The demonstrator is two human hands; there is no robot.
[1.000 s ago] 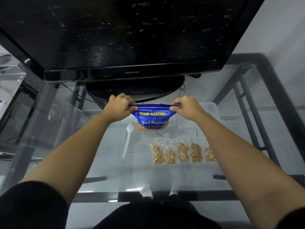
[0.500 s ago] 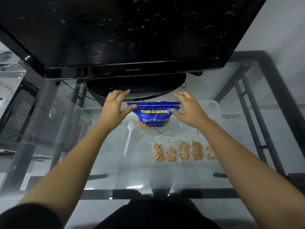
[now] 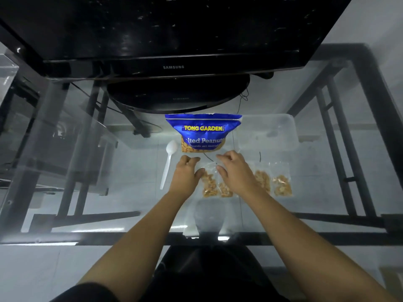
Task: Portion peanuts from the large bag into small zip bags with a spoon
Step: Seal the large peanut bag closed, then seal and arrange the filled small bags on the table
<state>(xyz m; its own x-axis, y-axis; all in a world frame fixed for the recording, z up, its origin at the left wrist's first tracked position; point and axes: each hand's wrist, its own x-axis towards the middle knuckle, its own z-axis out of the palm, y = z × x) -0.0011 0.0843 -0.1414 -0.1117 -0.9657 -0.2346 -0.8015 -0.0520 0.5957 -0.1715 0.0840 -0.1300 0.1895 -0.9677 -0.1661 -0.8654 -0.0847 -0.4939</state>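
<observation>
The blue large peanut bag [image 3: 204,131] stands upright on the glass table, free of both hands. A white plastic spoon [image 3: 169,162] lies just left of it. Several small zip bags holding peanuts lie in a row in front: one [image 3: 209,184] between my hands, others [image 3: 262,179] [image 3: 282,184] to the right. My left hand [image 3: 185,173] and right hand [image 3: 235,171] hover over the left end of the row, fingers spread, thumbs touching the leftmost small bag. My right hand hides part of the row.
A black Samsung monitor [image 3: 172,40] on a round stand [image 3: 178,97] looms at the back. A clear plastic container [image 3: 268,131] sits right of the large bag. The glass tabletop's black frame [image 3: 218,238] runs along the near edge.
Both hands let go of the large bag's top, which now stands on its own, and drew back toward me onto the small zip bags.
</observation>
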